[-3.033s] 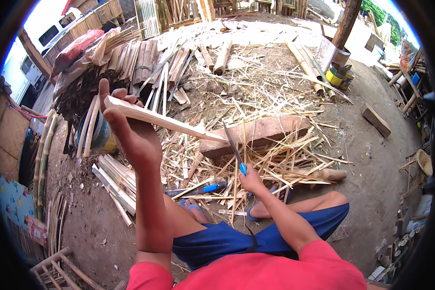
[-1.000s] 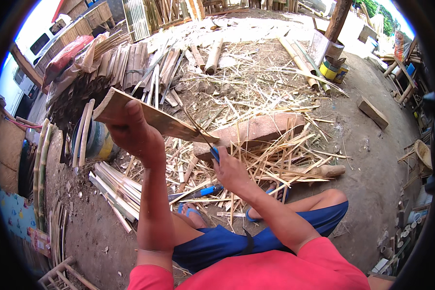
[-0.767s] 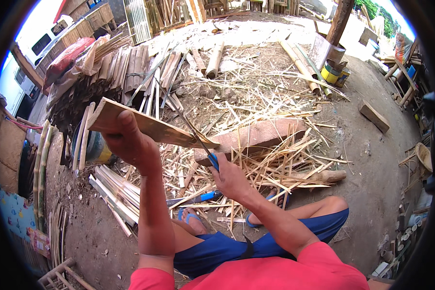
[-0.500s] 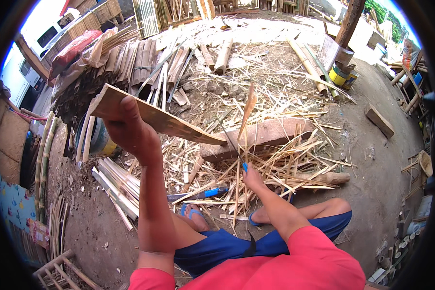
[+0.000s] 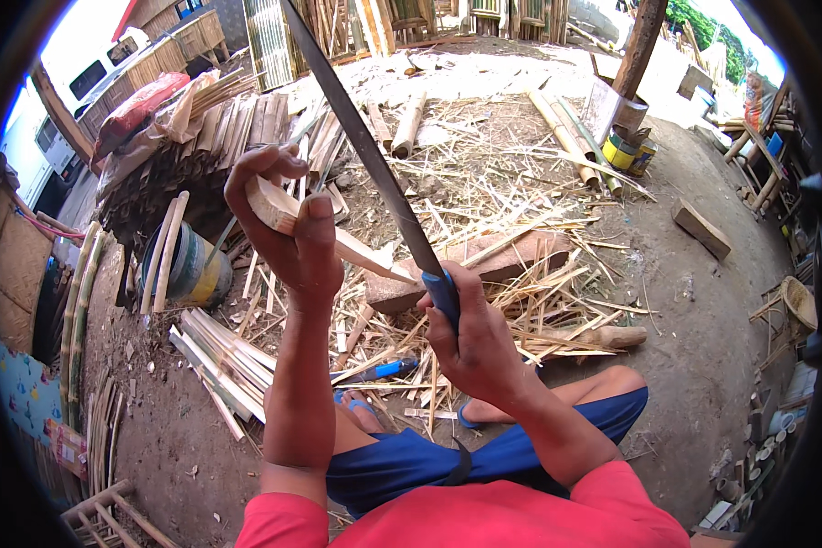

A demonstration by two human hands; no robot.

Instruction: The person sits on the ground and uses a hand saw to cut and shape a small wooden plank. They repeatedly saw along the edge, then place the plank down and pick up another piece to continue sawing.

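My left hand [image 5: 292,242] is raised and curled round the upper end of a split bamboo slat [image 5: 370,256], with the thumb upright against it. The slat's lower tip reaches the wooden block [image 5: 543,247] on the ground. My right hand [image 5: 475,342] grips the blue handle of a long knife [image 5: 374,155]. Its dark blade points up and to the left, past the slat. Beneath my hands, by my sandalled foot, lies another tool with a blue handle [image 5: 393,369], partly hidden by bamboo strips.
Bamboo shavings and strips [image 5: 557,306] are heaped about the block. Split pieces [image 5: 228,356] lie at the left near a bucket [image 5: 205,269]. Stacked bamboo [image 5: 192,146] stands at the far left, poles [image 5: 566,137] and paint cans [image 5: 626,151] at the far right, beside a post [image 5: 639,50].
The knife has come up from low beside the block, its blade now raised across the view. The slat in my left hand has turned, and a shaving that stood above the block is gone.
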